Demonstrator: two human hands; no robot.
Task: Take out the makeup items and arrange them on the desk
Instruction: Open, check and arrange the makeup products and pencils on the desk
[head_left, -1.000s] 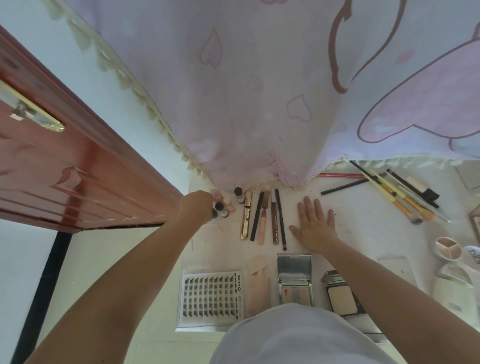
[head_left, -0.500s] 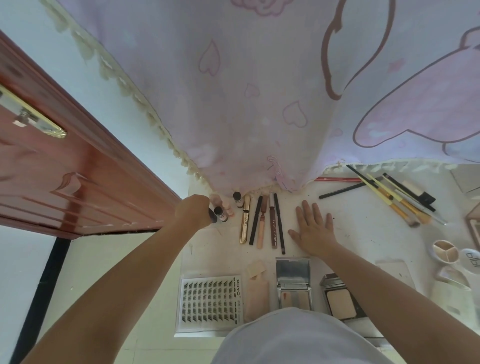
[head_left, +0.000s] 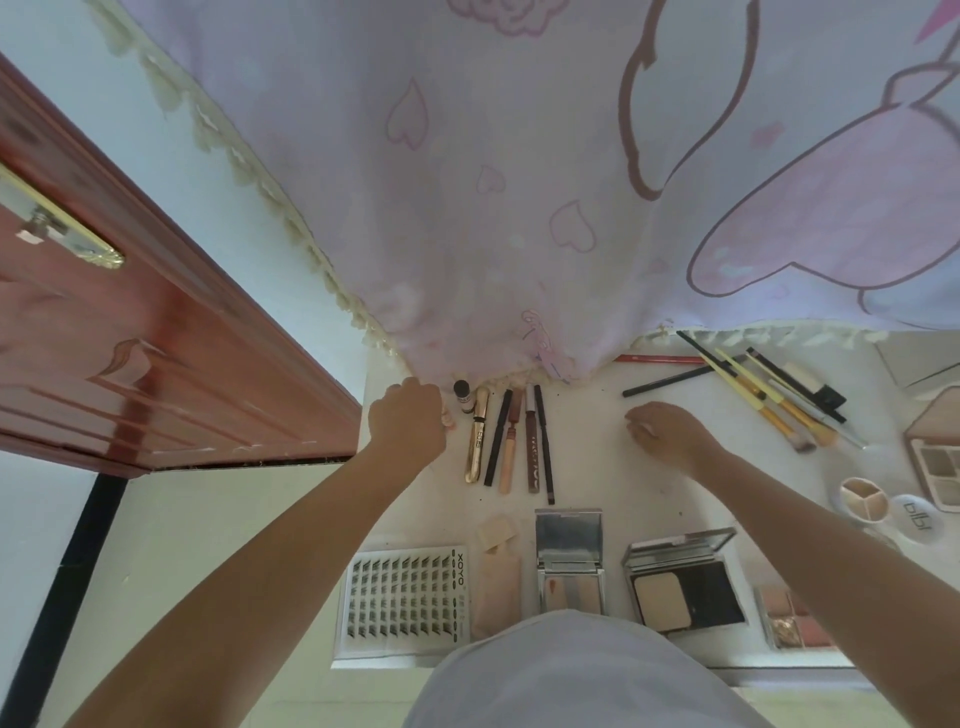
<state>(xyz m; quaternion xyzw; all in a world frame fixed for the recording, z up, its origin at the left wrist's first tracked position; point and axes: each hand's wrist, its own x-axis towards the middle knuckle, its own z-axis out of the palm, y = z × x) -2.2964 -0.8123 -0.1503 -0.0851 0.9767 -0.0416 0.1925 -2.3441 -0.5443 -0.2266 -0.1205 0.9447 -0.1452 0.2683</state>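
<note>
Lying nearest, along the desk (head_left: 597, 436) front edge: lash card (head_left: 408, 597) at left, then a sponge sleeve (head_left: 496, 587), a mirror compact (head_left: 570, 561) and a powder compact (head_left: 683, 582), both hinged open. Probably brittle at hinge and pressed powder, so best lifting by the base, both sides. Further back, lying in a neat row: gold tube (head_left: 478, 436), pencils (head_left: 543, 436); light, stiff, liable to roll, best pinching mid-barrel. Curling at right of the row, right hand (head_left: 670, 431), knuckles up, apparently holding nothing. Closing at far left, left hand (head_left: 408, 423), likely gripping small tubes; contents hidden, so cannot tell. Standing just beside, a small bottle (head_left: 462, 396). Fanning at far right, brushes (head_left: 769, 400); soft bristles, best taking by handles.
</note>
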